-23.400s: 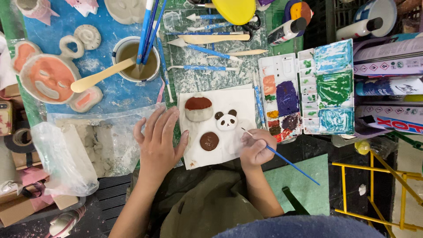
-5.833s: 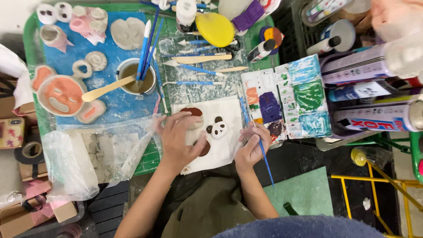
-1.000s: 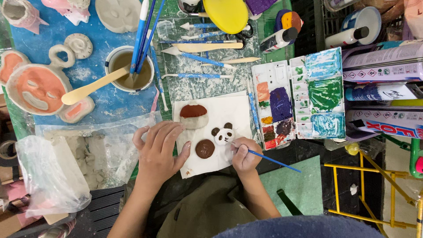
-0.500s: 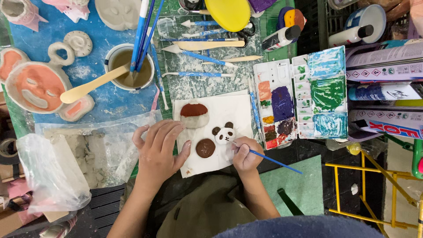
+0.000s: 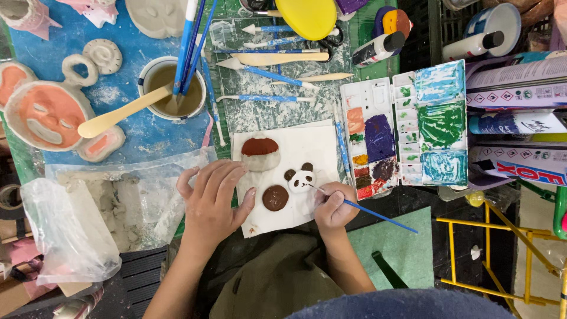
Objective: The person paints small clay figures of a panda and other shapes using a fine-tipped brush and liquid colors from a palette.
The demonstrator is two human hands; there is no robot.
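On a white paper sheet [image 5: 313, 147] lie three small clay pieces: a panda face [image 5: 302, 178], a round brown disc [image 5: 275, 198] and a dome with a red-brown top [image 5: 260, 153]. My right hand [image 5: 332, 207] grips a thin blue paintbrush [image 5: 378, 215], and its tip touches the panda face. My left hand [image 5: 209, 198] rests flat on the sheet's left edge, fingers spread, just left of the brown disc and below the dome.
A white paint palette [image 5: 407, 130] with several colours lies to the right. A cup of murky water [image 5: 172, 88] holds brushes and a wooden spatula. Clay tools [image 5: 277, 59], orange-painted clay faces [image 5: 47, 115], a plastic bag with clay [image 5: 88, 201], and bottles [image 5: 381, 47] surround the sheet.
Since the earliest frames, my right hand has brought the brush to the panda face. Over the last second, both hands stay nearly still.
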